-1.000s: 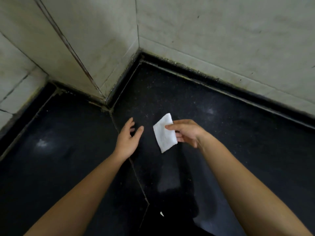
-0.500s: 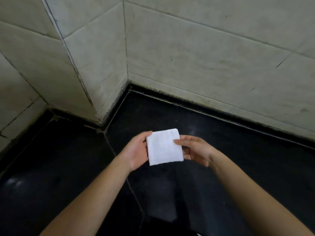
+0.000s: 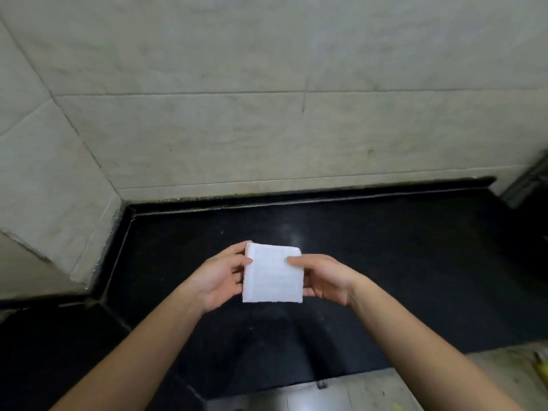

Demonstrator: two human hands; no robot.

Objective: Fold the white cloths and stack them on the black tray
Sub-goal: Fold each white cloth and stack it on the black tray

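Both hands pinch the folded white cloth [image 3: 272, 275], left hand [image 3: 218, 278] and right hand [image 3: 325, 278] either side; edges should stay aligned.

cloth [image 3: 272, 277]: plain white, faint woven rib texture. desk [image 3: 385, 247]: glossy black, fine pale speckle. wall tiles [image 3: 267, 114]: greyish off-white, mottled, dark grout lines.

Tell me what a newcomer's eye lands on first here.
The small folded white square cloth stands out most, held up in mid-frame over the glossy black stone surface. The left hand pinches its left edge and the right hand its right edge, thumb on top. Behind them rises a pale tiled wall.
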